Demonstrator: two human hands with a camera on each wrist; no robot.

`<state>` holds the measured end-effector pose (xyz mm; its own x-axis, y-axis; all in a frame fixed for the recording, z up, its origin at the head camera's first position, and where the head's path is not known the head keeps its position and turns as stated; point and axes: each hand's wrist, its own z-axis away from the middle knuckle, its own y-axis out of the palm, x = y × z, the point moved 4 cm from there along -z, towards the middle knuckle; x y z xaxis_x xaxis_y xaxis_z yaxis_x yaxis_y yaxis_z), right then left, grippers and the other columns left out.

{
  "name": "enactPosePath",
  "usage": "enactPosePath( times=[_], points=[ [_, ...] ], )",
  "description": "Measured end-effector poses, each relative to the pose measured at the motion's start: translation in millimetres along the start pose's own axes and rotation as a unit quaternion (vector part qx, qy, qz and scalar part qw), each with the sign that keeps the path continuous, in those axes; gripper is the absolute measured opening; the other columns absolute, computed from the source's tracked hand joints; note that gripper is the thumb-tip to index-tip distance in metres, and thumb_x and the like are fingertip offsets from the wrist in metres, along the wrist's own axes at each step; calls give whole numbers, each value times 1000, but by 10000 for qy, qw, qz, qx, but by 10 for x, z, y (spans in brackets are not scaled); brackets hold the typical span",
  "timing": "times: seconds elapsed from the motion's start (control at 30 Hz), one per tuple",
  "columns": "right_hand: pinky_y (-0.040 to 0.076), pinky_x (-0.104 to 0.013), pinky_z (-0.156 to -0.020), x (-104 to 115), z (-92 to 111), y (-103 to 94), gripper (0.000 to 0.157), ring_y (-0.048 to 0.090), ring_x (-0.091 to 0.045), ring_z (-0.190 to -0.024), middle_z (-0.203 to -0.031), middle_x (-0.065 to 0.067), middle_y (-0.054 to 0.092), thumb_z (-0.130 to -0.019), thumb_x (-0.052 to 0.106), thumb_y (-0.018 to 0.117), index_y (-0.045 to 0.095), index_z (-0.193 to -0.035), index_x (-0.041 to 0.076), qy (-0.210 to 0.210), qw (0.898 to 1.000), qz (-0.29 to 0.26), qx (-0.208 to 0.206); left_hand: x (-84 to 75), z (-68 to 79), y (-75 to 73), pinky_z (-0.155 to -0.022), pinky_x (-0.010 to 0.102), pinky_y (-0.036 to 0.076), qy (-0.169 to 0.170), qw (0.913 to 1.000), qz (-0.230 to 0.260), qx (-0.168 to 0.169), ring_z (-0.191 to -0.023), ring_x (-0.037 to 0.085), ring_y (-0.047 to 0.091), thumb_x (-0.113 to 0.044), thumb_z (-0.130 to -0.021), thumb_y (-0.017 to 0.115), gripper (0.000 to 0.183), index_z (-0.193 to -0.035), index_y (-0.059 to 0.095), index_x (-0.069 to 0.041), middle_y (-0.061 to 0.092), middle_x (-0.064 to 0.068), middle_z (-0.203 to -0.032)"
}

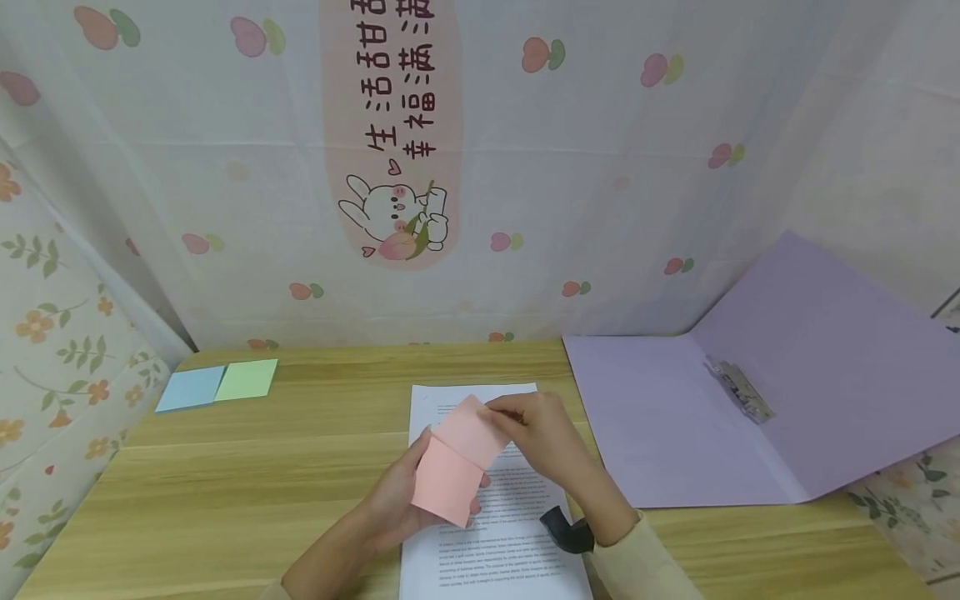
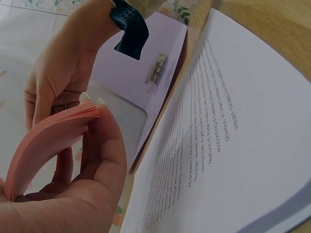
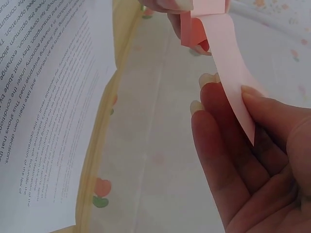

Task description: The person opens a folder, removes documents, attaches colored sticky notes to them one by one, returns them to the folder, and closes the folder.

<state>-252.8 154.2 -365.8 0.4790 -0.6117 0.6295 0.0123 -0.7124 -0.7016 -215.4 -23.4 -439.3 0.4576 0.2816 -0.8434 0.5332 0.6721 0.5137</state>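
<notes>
I observe the left hand [image 1: 399, 502] clamped on the square pink paper note pad [image 1: 447, 485] above the white printed paper [image 1: 498, 554], near side of the counter [image 1: 255, 483], apparently bracing it while the right hand [image 1: 542, 432] pinches the thin pink top sheet [image 1: 471, 432] by its free edge.

So the right hand [image 3: 248, 179] had one pink sheet [image 3: 231, 68] pinched under its thumb, the paper bowing up toward the pink pad [image 3: 186, 31]. The left hand [image 3: 172, 5] held that pad at the top edge, mostly cropped, so I couldn't really tell its full grip. Off left, a printed page [image 3: 53, 97] lay along the wooden desk [image 3: 125, 36].
</notes>
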Motion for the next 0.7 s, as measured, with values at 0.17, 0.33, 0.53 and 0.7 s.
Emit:
enactPosePath(
  times=[0.17, 0.33, 0.53, 0.7],
  points=[
    [52, -17, -66, -26, -11, -11, 14, 70, -10, -81, -100, -11, 79, -93, 7, 70, 79, -103, 3, 42, 10000, -69, 1, 6, 7, -5, -87, 36, 56, -20, 9999, -76, -129, -94, 19, 71, -65, -104, 16, 76, -147, 41, -7, 70, 4, -116],
    [51, -18, -65, -52, -29, -24, 13, 68, -9, -79, -100, -11, 79, -92, 7, 71, 80, -102, 3, 91, 9999, -56, -70, 1, 7, 0, -87, 35, 56, 9, 9998, -84, -156, -94, 19, 71, -65, -105, 17, 76, -148, 39, -7, 70, 4, -116],
    [48, -19, -60, -118, -40, -118, 16, 65, -13, -73, -100, -14, 79, -93, 9, 71, 79, -105, 2, 393, 9984, 98, -396, -5, -1, -8, -85, 37, 57, -20, 9997, 18, -231, -92, 21, 71, -63, -106, 15, 74, -144, 43, -6, 70, 5, -115],
    [59, -28, -65, -231, -26, -418, 17, 76, -26, -82, -97, -20, 78, -94, 7, 70, 77, -105, -3, 696, 9877, 389, -1347, -62, 24, -60, -82, 39, 56, -169, 9994, 132, -258, -88, 21, 70, -64, -105, 19, 74, -141, 49, -6, 70, 6, -113]
  ],
)
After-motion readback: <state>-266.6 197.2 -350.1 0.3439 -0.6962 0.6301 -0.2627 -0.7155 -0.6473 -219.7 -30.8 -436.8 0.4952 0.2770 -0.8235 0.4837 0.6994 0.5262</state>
